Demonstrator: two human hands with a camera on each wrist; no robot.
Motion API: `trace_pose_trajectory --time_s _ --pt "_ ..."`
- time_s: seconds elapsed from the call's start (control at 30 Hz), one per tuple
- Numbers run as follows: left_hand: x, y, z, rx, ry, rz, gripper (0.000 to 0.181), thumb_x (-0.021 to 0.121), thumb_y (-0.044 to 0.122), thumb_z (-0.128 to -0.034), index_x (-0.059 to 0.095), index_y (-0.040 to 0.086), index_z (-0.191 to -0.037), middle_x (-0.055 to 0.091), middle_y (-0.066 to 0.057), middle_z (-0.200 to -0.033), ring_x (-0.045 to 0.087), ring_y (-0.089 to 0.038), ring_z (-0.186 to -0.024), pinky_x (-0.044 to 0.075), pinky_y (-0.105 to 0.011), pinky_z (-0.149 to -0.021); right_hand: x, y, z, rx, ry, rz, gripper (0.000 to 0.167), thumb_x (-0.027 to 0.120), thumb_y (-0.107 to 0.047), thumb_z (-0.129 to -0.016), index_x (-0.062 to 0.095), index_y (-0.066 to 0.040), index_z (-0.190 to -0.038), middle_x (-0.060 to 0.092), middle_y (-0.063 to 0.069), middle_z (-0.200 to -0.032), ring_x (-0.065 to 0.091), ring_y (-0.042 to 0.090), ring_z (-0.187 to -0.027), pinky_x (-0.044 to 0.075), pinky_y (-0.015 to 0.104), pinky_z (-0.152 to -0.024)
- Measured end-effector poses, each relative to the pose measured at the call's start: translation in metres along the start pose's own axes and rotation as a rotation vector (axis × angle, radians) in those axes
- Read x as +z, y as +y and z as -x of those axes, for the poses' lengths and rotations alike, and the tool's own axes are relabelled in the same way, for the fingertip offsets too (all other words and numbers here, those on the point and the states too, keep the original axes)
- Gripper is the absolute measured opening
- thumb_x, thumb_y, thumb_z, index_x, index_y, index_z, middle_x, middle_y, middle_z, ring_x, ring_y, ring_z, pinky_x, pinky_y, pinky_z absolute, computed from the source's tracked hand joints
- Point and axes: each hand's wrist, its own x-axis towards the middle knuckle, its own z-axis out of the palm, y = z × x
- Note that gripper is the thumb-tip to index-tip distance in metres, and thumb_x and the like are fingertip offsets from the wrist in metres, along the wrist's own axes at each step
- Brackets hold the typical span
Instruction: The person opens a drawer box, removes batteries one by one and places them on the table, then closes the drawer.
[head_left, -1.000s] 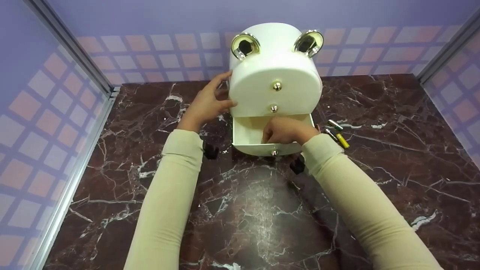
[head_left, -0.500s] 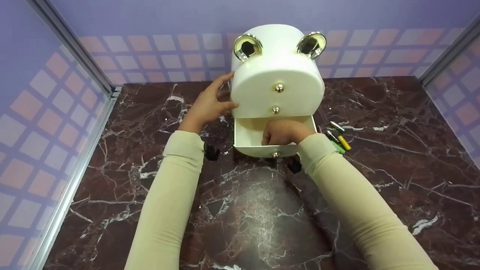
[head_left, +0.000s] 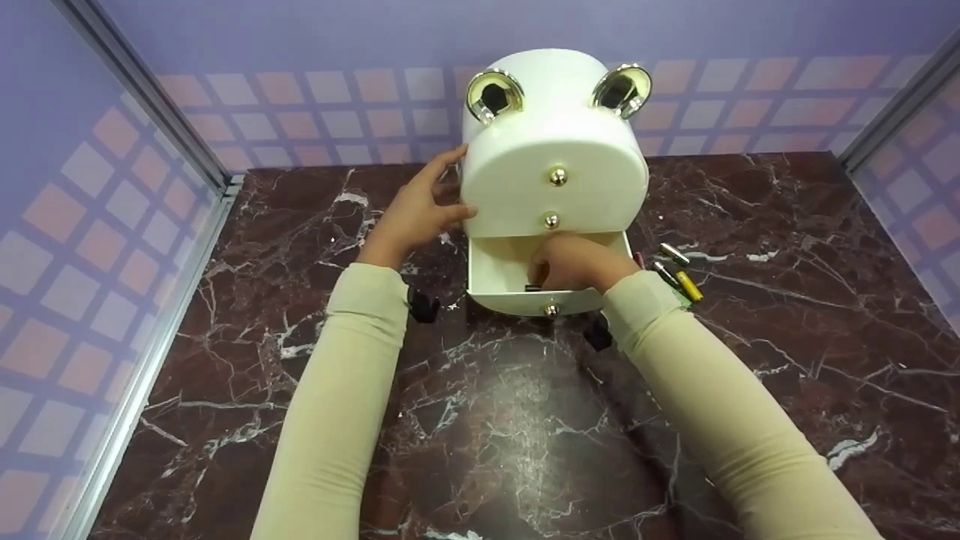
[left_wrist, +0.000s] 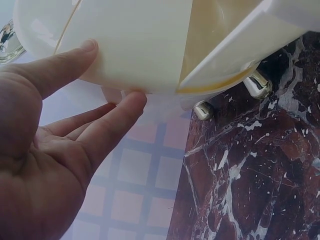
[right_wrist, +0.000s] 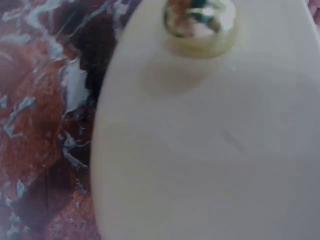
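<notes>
A white storage box (head_left: 555, 150) with gold ear-like rings and gold ball knobs stands by the back wall, its bottom drawer (head_left: 491, 270) pulled out. My right hand (head_left: 574, 262) reaches into that drawer with bent fingers. A small dark-ended piece (head_left: 532, 288), perhaps a battery, shows at the fingertips near the drawer's front wall; whether they grip it is hidden. The right wrist view shows only the drawer front (right_wrist: 200, 140) and its knob (right_wrist: 200, 20). My left hand (head_left: 416, 214) rests against the box's left side, fingers extended in the left wrist view, thumb on the front edge.
Several batteries lie right of the drawer, among them a yellow one (head_left: 688, 286) and a silver-green one (head_left: 674, 254). A green piece there is partly hidden by my sleeve. The dark marbled table (head_left: 495, 420) meets patterned walls (head_left: 322, 112) at the back and sides.
My right hand has shifted slightly back inside the drawer, and the small dark-ended piece now shows by its fingertips. My left hand keeps its place on the box.
</notes>
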Motion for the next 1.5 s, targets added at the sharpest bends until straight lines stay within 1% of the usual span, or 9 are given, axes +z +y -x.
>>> trace_pose_trajectory --time_s 0.17,0.37,0.57,0.63,0.87,1.03,1.27,1.33,1.5 --pt "0.003 -0.001 0.000 -0.003 0.002 0.001 0.086 0.073 0.002 -0.0817 0.033 0.040 -0.148 0.043 -0.015 -0.150 0.056 -0.026 -0.125 0.060 -0.031 -0.085 0.003 0.001 0.002 0.000 0.026 0.006 0.009 0.075 -0.010 -0.070 0.076 -0.011 -0.079 0.073 0.002 -0.080 0.061 0.019 -0.072 0.054 0.034 -0.071" --pt "0.006 -0.004 0.002 -0.011 0.002 -0.009 0.087 0.073 0.002 -0.0818 0.033 0.039 -0.149 0.042 -0.017 -0.150 0.057 -0.027 -0.124 0.059 -0.036 -0.087 0.007 0.003 0.004 -0.026 0.043 0.015 0.010 0.073 -0.007 -0.066 0.075 -0.012 -0.075 0.069 -0.001 -0.073 0.054 0.016 -0.064 0.050 0.032 -0.061" --pt "0.007 -0.006 0.002 -0.022 -0.001 -0.004 0.087 0.073 0.002 -0.0819 0.032 0.040 -0.149 0.041 -0.015 -0.152 0.054 -0.026 -0.127 0.059 -0.035 -0.088 0.006 0.005 0.008 -0.066 0.045 0.001 0.012 0.073 -0.008 -0.070 0.076 -0.012 -0.080 0.070 -0.001 -0.077 0.055 0.015 -0.068 0.051 0.032 -0.067" --pt "0.007 -0.005 0.003 -0.021 -0.004 0.014 0.087 0.073 0.001 -0.0817 0.033 0.040 -0.149 0.039 -0.015 -0.153 0.053 -0.026 -0.129 0.058 -0.037 -0.090 0.003 0.005 0.010 -0.073 0.050 -0.008 0.013 0.073 -0.007 -0.070 0.076 -0.012 -0.082 0.071 0.000 -0.078 0.056 0.016 -0.068 0.052 0.032 -0.068" --pt "0.004 -0.003 0.003 -0.030 -0.006 0.016 0.088 0.073 0.001 -0.0815 0.033 0.041 -0.148 0.040 -0.015 -0.152 0.054 -0.027 -0.127 0.058 -0.038 -0.090 -0.008 0.002 0.019 -0.052 0.056 -0.004 0.018 0.078 -0.012 -0.069 0.077 -0.012 -0.087 0.074 0.000 -0.083 0.062 0.017 -0.077 0.054 0.034 -0.076" --pt "0.001 -0.002 0.003 -0.023 -0.006 0.016 0.087 0.072 0.001 -0.0821 0.032 0.041 -0.148 0.034 -0.012 -0.156 0.053 -0.027 -0.128 0.059 -0.036 -0.089 -0.017 0.002 0.026 -0.088 0.083 -0.009 0.016 0.076 -0.009 -0.069 0.076 -0.011 -0.085 0.073 0.001 -0.082 0.062 0.017 -0.077 0.054 0.033 -0.073" --pt "0.001 0.011 0.010 -0.041 -0.012 0.006 0.087 0.070 0.000 -0.0839 0.029 0.034 -0.152 0.032 -0.016 -0.157 0.054 -0.030 -0.127 0.057 -0.037 -0.091 -0.027 0.005 0.041 -0.110 0.128 -0.025 0.016 0.074 -0.005 -0.072 0.075 -0.009 -0.087 0.073 0.003 -0.084 0.064 0.018 -0.077 0.055 0.035 -0.076" --pt "0.001 0.008 0.007 -0.032 -0.011 0.003 0.087 0.071 0.001 -0.0834 0.029 0.035 -0.151 0.031 -0.015 -0.157 0.054 -0.030 -0.127 0.058 -0.037 -0.091 -0.029 0.007 0.047 -0.120 0.136 -0.036 0.016 0.072 -0.003 -0.072 0.075 -0.007 -0.088 0.074 0.004 -0.084 0.065 0.017 -0.077 0.056 0.035 -0.076" --pt "0.001 -0.001 0.002 -0.014 -0.007 0.025 0.088 0.071 0.000 -0.0824 0.031 0.037 -0.150 0.029 -0.012 -0.159 0.056 -0.029 -0.125 0.059 -0.036 -0.088 -0.033 0.007 0.058 -0.089 0.126 -0.077 0.017 0.073 -0.002 -0.074 0.074 -0.006 -0.090 0.074 0.006 -0.087 0.068 0.019 -0.081 0.057 0.036 -0.080"
